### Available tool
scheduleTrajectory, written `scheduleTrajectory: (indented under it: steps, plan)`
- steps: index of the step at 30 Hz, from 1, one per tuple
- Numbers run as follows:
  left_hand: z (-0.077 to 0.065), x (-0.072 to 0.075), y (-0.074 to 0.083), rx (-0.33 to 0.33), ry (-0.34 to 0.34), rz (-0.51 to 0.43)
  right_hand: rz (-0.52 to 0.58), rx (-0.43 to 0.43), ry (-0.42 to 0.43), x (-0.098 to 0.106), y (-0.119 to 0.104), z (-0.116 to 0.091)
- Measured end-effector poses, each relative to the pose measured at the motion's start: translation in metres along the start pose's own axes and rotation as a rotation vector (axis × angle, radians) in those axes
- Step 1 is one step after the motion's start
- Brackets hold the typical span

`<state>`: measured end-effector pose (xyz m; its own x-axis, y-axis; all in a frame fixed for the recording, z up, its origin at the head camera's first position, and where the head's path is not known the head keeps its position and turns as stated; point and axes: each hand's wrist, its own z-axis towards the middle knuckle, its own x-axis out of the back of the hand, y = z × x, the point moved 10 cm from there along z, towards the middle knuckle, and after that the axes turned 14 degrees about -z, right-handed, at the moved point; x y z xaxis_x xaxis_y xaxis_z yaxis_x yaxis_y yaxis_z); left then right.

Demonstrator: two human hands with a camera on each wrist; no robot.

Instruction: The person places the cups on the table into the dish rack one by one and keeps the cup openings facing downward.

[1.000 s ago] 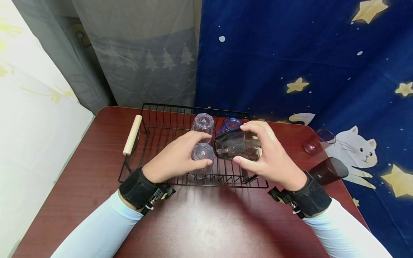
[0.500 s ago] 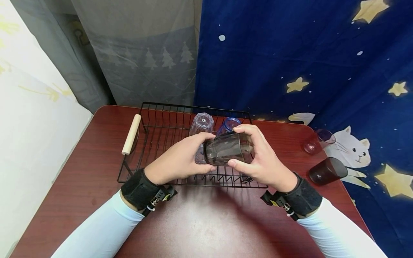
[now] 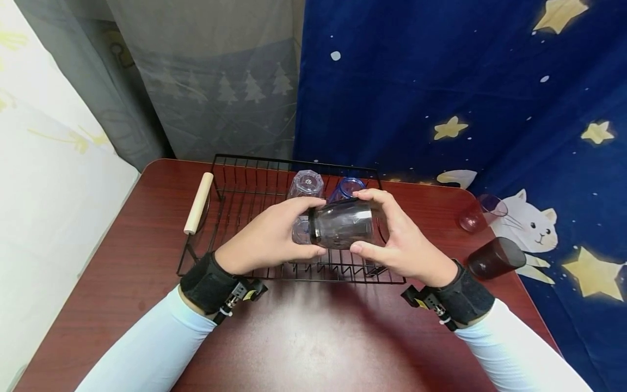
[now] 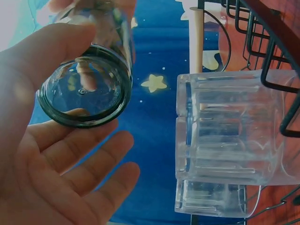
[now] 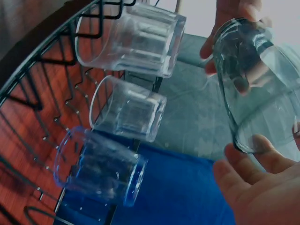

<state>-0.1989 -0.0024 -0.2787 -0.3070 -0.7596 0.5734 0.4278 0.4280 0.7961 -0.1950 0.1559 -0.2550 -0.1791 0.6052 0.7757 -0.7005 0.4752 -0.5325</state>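
A smoky grey drinking glass (image 3: 343, 222) lies sideways in the air over the black wire dish rack, held between both hands. My left hand (image 3: 266, 233) grips its left end, with the thumb over the thick round edge (image 4: 84, 89) in the left wrist view. At the other end, my right hand (image 3: 413, 242) holds it between thumb and fingers. Below it, two clear tumblers (image 5: 145, 41) and a blue-tinted tumbler (image 5: 102, 166) stand upside down in the rack. The nearer clear tumbler (image 3: 301, 231) is partly covered by the left hand and the glass.
The dish rack (image 3: 230, 190) has a pale wooden handle (image 3: 199, 203) on its left. On the right of the reddish-brown table (image 3: 313, 332) are a pinkish clear glass (image 3: 482, 213) and a dark cup (image 3: 496, 258). Curtains (image 3: 392, 81) hang behind the table.
The right hand has brought the grey glass leftward to the left hand. The left hand, earlier beside the nearer clear tumbler, now grips the glass's left end.
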Motion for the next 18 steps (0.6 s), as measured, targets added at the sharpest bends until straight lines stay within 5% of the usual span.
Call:
scheduleTrajectory:
  steps: [7,18]
  plan:
    - [0.001,0.004,0.009,-0.052,0.006,-0.013,-0.128,-0.131,-0.061,-0.002,0.019,-0.008]
    - [0.009,-0.007,0.023,-0.125,0.001,-0.041,-0.274,-0.181,-0.060,-0.002,0.028,-0.018]
